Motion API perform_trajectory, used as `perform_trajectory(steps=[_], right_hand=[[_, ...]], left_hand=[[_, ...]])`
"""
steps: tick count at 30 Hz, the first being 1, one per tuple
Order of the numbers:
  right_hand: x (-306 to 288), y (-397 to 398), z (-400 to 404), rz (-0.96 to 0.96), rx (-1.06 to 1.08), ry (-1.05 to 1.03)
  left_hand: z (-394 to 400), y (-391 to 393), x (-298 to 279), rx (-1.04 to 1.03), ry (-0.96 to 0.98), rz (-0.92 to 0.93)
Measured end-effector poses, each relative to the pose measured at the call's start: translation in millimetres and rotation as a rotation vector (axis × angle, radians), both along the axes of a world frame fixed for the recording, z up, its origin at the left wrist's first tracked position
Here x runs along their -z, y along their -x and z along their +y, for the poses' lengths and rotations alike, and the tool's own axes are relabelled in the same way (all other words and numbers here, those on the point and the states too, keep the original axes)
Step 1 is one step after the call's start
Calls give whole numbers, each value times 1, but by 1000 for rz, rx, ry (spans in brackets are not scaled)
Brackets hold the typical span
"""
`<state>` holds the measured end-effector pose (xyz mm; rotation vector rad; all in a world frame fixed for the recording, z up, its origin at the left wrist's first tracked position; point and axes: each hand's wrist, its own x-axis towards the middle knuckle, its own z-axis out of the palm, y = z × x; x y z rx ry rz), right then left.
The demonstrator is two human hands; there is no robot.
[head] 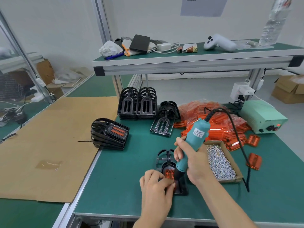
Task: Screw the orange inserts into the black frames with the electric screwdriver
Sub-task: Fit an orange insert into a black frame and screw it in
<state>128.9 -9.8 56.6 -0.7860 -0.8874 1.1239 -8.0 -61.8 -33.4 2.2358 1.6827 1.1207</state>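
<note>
Right hand (190,163) fingers wrapped around electric screwdriver (192,143), left hand (156,186) fingers pinching orange insert (169,174) in black frame (181,186) on table (125,178); tilted bit may slip, likely stripping screw

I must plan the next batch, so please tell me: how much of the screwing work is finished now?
Done: a small stack of finished frames with orange inserts sits at the left. In hand: the left hand steadies one frame while the right hand drives the electric screwdriver into it. Left: stacks of empty black frames and a large pile of orange inserts, so most work remains.
</note>
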Motion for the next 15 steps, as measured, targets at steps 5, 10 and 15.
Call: perform_trajectory(steps=[5,10,15], right_hand=[[11,5,3,-76,-20,6],[8,5,1,-150,-48,9],[5,11,-3,-202,-114,-8]], left_hand=[[-1,0,7,-13,-3,-28],[-2,2,12,9,-17,-24],[-4,3,13,-9,-24,-95]])
